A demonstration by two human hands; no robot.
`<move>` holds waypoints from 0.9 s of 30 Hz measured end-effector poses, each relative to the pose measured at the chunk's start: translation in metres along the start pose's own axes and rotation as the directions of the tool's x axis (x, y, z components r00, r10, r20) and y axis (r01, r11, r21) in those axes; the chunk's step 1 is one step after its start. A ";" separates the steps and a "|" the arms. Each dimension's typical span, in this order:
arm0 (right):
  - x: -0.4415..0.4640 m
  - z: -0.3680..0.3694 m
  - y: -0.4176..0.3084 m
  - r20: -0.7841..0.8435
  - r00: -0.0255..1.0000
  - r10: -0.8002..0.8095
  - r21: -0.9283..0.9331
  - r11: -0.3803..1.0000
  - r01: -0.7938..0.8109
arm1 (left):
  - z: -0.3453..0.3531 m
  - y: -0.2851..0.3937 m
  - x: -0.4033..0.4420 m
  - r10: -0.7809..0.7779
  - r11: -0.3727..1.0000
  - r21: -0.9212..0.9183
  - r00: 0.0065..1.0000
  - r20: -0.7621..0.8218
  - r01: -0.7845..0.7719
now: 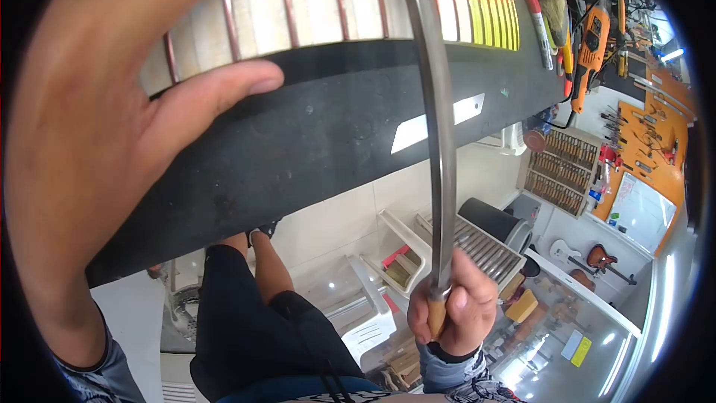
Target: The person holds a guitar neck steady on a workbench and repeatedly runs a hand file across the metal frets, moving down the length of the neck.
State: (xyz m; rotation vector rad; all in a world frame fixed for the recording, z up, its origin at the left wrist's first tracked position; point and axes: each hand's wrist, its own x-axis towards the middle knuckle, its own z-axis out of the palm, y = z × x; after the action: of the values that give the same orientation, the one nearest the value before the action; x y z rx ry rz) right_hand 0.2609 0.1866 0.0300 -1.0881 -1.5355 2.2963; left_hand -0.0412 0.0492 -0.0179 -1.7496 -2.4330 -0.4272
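A guitar neck (313, 0) lies along the dark bench, its reddish metal frets showing between strips of pale tape, yellow toward the far end. My left hand (89, 89) is wrapped around the near end, thumb along the side edge; its fingertips are out of frame. In my right hand (459, 310) is the wooden handle of a long, slightly curved metal file (440, 149). The file's blade passes over the neck where white tape meets yellow; whether it touches the frets I cannot tell.
On the dark bench (298, 134) lie a slanted metal blade (466, 116), a red-capped marker (538, 26) and a brush (553, 7). An orange rotary tool (591, 45) hangs near the bench end. Below stand white plastic stools (373, 332) and a black bin (488, 220).
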 end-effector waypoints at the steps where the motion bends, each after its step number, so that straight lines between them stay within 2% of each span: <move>1: -0.008 -0.011 0.006 0.016 0.999 0.032 0.018 0.999 -0.032 | -0.002 0.000 -0.001 0.001 1.000 0.004 1.000 0.009 -0.001; 3: -0.022 -0.021 0.011 0.007 0.992 0.128 0.056 0.990 -0.128 | -0.005 0.003 0.002 -0.006 1.000 0.008 1.000 0.026 0.006; 5: -0.031 -0.030 0.022 0.039 0.991 0.125 0.119 0.985 -0.129 | -0.005 0.003 0.004 -0.013 1.000 0.007 0.999 0.039 0.013; 11: -0.055 -0.043 0.039 0.080 0.995 0.067 0.156 0.985 -0.079 | -0.005 0.005 0.006 -0.005 0.999 0.045 0.999 0.051 0.002; 12: -0.060 -0.043 0.044 0.044 0.996 0.072 0.214 0.974 -0.080 | -0.007 0.005 0.007 -0.006 0.999 0.041 0.998 0.055 0.004; 16: -0.058 -0.040 0.048 0.079 0.997 0.006 0.156 0.988 -0.018 | -0.010 0.006 0.010 -0.008 1.000 0.025 0.998 0.062 0.006; 19: -0.061 -0.042 0.049 0.076 0.997 0.012 0.169 0.985 -0.025 | -0.007 0.007 0.011 0.018 1.000 0.015 0.999 0.045 -0.019; 23: -0.065 -0.043 0.050 0.057 0.997 0.055 0.303 0.950 -0.069 | -0.009 0.008 0.012 0.016 1.000 0.020 0.999 0.051 -0.017; 24: -0.064 -0.046 0.053 0.095 0.995 0.020 0.314 0.948 -0.049 | -0.009 0.008 0.013 0.018 1.000 0.020 0.998 0.054 -0.019; 27: -0.060 -0.040 0.053 0.090 0.996 -0.001 0.269 0.963 -0.024 | -0.010 0.008 0.014 0.024 1.000 0.018 0.998 0.060 -0.025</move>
State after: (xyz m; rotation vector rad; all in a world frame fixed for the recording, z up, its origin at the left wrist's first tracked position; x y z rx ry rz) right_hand 0.3428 0.1615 0.0044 -0.9361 -1.1967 2.5010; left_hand -0.0386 0.0617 -0.0034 -1.8076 -2.4445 -0.3530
